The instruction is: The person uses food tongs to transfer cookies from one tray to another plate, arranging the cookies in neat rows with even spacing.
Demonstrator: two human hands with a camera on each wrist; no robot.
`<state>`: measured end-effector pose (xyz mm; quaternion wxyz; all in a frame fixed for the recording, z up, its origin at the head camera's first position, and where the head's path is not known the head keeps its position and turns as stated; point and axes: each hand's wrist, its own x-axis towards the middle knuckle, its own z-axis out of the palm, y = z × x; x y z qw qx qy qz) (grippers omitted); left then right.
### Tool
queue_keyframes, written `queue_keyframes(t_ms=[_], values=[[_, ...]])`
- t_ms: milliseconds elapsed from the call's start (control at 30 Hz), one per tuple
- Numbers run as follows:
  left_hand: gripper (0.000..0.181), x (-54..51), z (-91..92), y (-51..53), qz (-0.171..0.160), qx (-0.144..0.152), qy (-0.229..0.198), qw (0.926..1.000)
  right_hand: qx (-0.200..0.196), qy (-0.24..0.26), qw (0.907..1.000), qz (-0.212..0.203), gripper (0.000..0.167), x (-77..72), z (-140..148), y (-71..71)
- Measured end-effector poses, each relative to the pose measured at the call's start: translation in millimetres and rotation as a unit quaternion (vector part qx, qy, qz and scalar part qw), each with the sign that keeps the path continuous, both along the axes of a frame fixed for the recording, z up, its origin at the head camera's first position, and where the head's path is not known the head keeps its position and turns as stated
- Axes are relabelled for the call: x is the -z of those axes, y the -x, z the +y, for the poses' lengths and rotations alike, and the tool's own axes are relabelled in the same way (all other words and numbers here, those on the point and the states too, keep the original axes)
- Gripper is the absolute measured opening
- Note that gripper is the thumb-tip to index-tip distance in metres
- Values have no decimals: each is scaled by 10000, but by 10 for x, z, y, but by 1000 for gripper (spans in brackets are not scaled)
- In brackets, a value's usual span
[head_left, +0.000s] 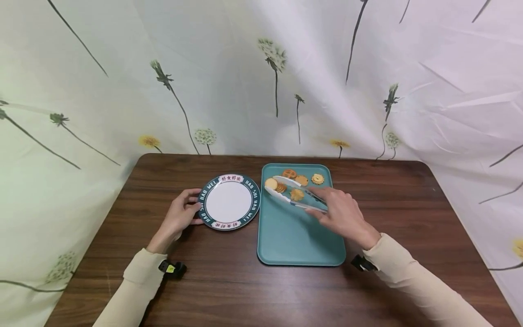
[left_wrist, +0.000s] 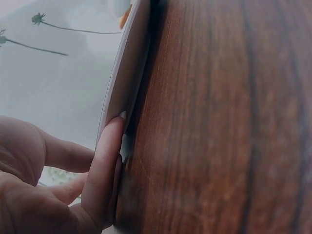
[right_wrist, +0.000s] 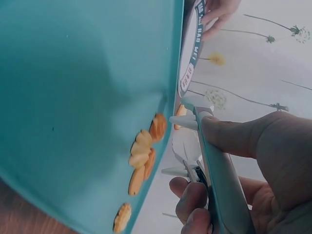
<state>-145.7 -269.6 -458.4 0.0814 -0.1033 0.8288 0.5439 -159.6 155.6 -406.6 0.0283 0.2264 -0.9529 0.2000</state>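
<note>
Plate: just 1, a white one with a dark green lettered rim [head_left: 229, 203], on the left of the tray, right by its edge. Can't tell if the two touch.
Left hand: this one [head_left: 181, 212] has the plate's near-left rim pinched, thumb up top and fingers tucked underneath.
Right hand: the other [head_left: 343, 213] is wrapped round 1 pair of tongs [right_wrist: 222, 180], held over the far half of the tray.
Tray: 1, teal [head_left: 301, 238], sitting on the brown wood tabletop [head_left: 216, 277].
Cookies: I count 6 [head_left: 297, 195], all bunched toward the far end. 1 pale round cookie [head_left: 271, 183] sits between the tong tips by the tray's left edge; can't tell if it's actually clamped. The other 5 are in the tray, incl. 1 pretzel-ish one [head_left: 289, 174].
Sleeves: 2, cream [head_left: 140, 274], a black gadget [head_left: 173, 269] at each cuff.
Backdrop: 1 pale cloth with dandelions [head_left: 233, 100].
</note>
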Motion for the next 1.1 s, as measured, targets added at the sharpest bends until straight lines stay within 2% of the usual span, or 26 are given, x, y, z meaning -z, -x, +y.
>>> queue_keyframes(t_ms=[367, 633, 1100], values=[[51, 5, 8, -5, -22, -6, 2, 10000, -188, -61, 9998, -96, 57, 67, -184, -5], [51, 6, 8, -5, 10, -14, -1, 10000, -337, -183, 9992, 150, 57, 106, -293, 5], [51, 5, 16, -6, -14, -22, -4, 10000, -602, -294, 9977, 74, 57, 60, -536, 95]])
